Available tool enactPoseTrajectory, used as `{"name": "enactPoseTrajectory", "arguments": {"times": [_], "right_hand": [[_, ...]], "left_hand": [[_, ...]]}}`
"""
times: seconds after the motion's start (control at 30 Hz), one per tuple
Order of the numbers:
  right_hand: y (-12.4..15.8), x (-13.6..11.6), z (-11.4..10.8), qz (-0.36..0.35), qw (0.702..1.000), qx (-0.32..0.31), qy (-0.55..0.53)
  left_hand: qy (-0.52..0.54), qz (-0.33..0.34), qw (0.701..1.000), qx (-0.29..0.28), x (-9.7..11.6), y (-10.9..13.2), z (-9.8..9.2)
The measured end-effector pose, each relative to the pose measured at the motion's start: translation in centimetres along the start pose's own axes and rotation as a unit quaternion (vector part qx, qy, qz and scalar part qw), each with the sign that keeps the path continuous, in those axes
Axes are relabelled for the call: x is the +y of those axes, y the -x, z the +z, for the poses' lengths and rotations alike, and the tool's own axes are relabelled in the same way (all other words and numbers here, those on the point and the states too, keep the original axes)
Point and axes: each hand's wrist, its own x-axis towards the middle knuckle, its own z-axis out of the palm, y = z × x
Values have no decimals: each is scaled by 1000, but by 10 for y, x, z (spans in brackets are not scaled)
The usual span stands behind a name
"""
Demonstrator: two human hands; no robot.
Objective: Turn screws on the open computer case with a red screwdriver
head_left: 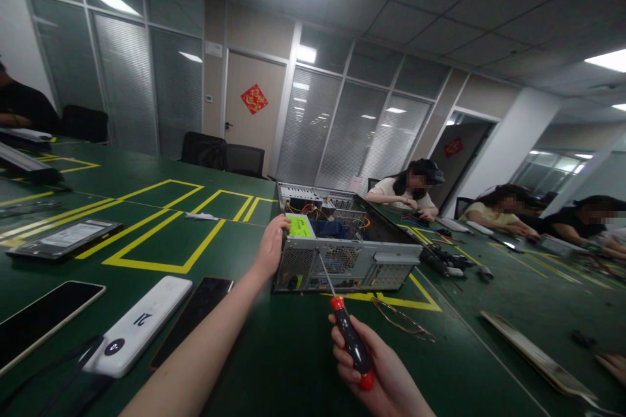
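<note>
An open desktop computer case [391, 247] lies on the green table with its rear panel towards me. Inside it, wires and boards show beside a power supply with a bright yellow-green label [300, 227]. My left hand [270, 244] grips the case's near left corner, its fingers curled over the edge beside the power supply. In my right hand [364, 355] is a screwdriver [353, 337] with a black and red handle. Its shaft slants up to the rear panel, and the tip appears to touch the panel below the power supply; the exact contact point is too small to tell.
To my left lie a hard drive [68, 239], a white power bank [141, 322] with a cable, and two phones [49, 319]. Eyeglasses [403, 319] rest right of the screwdriver. Black cables [447, 260] lie beyond the case. Several people sit along the tables.
</note>
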Motion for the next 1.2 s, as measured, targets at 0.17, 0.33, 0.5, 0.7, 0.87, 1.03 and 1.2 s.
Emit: {"name": "enactPoseTrajectory", "arguments": {"times": [0.17,0.33,0.5,0.7,0.87,1.03,1.2], "right_hand": [[-1,2,-3,11,1000,-1,-4],[-2,4,-6,20,1000,5,-7],[-5,7,-11,40,999,30,-13],[-7,6,-10,64,997,35,-24],[-5,2,-6,61,997,18,-46],[-3,-2,-8,56,996,15,-62],[-3,-5,-10,63,996,20,-54]], "left_hand": [[-4,-2,1000,1,1,0,0],[-9,4,1000,1,2,0,-1],[-9,-3,1000,-4,1,0,-1],[-2,-9,1000,-4,2,0,-1],[3,-13,1000,-2,1,0,-1],[2,-10,1000,0,2,0,-1],[1,-3,1000,4,1,0,0]]}}
